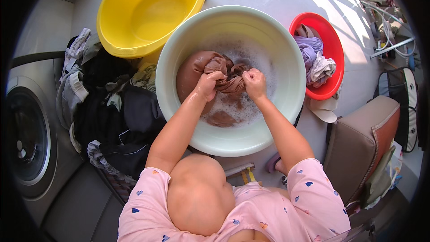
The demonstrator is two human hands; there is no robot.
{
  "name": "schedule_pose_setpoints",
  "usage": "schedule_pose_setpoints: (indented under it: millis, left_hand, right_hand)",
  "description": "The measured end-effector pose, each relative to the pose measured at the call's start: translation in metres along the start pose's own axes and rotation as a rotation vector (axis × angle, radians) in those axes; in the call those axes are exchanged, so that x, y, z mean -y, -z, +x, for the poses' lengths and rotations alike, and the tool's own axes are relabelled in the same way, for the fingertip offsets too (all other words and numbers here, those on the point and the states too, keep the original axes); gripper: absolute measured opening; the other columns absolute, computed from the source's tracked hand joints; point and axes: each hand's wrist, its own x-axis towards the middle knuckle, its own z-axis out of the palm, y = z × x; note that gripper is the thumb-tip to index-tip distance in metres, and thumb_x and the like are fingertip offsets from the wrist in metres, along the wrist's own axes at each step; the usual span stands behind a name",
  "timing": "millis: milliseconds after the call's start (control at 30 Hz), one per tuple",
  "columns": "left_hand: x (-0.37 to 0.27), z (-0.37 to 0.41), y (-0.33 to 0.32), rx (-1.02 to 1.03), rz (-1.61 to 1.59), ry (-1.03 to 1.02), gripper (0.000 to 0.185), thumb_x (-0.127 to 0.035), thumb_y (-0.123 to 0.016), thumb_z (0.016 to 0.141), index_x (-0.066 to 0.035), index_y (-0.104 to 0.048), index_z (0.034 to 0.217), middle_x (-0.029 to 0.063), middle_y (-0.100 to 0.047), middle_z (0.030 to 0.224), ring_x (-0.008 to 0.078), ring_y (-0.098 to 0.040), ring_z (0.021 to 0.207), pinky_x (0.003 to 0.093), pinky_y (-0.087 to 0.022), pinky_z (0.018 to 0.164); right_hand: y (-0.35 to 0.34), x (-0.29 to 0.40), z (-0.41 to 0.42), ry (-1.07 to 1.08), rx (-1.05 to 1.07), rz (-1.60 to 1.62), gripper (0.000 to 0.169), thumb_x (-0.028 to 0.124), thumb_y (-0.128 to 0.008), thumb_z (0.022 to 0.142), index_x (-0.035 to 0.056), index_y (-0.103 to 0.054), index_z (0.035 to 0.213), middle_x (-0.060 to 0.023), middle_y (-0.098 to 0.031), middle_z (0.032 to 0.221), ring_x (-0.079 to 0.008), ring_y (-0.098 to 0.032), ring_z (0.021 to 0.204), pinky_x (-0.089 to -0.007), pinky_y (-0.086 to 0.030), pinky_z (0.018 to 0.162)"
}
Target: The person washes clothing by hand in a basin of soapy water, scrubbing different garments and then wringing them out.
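A wet brown garment (198,69) lies bunched in soapy water (250,102) inside a large pale green basin (231,144). My left hand (210,85) grips a gathered fold near the middle of the basin. Opposite it, my right hand (254,82) is closed on another part of the same cloth, and a twisted stretch of fabric runs between the two fists. The left part of the garment bulges up, smooth and rounded, above the suds. Some of the cloth lies under the foam, where its shape is hidden.
A yellow tub (158,16) stands at the upper left, touching or overlapping the basin's edge. Dark and grey laundry (111,117) is heaped at left beside a front-loading washing machine (28,134). At right are a red basin (337,60) holding clothes (310,52) and a brown padded seat (359,141).
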Motion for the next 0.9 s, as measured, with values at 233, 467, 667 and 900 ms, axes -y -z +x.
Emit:
schedule_pose_setpoints:
  millis: [233,467,667,900]
  left_hand:
    - [-0.023,-0.026,-0.044,-0.054,0.053,0.003,0.022,0.002,-0.051,0.075,0.001,-0.056,0.097,0.0099,-0.062,0.087,0.018,-0.06,0.078,0.0321,-0.049,0.074]
    - [-0.04,-0.055,-0.071,0.144,0.673,0.17,0.01,0.001,-0.054,0.072,0.0,-0.056,0.082,0.0058,-0.056,0.07,0.0127,-0.053,0.059,0.026,-0.044,0.054]
    - [-0.059,-0.091,-0.104,0.5,0.658,0.21,0.012,0.001,-0.052,0.064,0.002,-0.055,0.075,0.0078,-0.055,0.066,0.0141,-0.051,0.055,0.0265,-0.04,0.049]
    - [-0.089,-0.098,-0.086,0.519,0.303,0.125,0.016,-0.008,-0.064,0.077,-0.002,-0.054,0.089,0.0045,-0.051,0.065,0.0105,-0.046,0.053,0.0244,-0.037,0.045]
  right_hand:
    - [0.043,0.013,-0.058,-0.258,0.685,-0.115,0.032,0.033,-0.066,0.078,0.0013,-0.063,0.081,-0.0149,-0.064,0.078,-0.0295,-0.062,0.074,-0.0392,-0.048,0.069]
    - [0.043,0.014,-0.009,0.027,0.335,0.004,0.083,0.025,-0.08,0.064,0.0152,-0.038,0.136,-0.0137,-0.043,0.137,-0.0302,-0.042,0.126,-0.038,-0.037,0.104]
    - [-0.016,0.006,0.011,0.115,0.657,0.512,0.098,0.016,-0.083,0.057,0.0123,-0.031,0.14,-0.0107,-0.038,0.142,-0.0298,-0.034,0.132,-0.0391,-0.032,0.108]
    - [0.021,0.038,-0.016,-0.236,0.636,0.841,0.04,0.014,-0.067,0.076,0.0052,-0.061,0.114,-0.0012,-0.064,0.102,-0.0131,-0.057,0.094,-0.0295,-0.044,0.089]
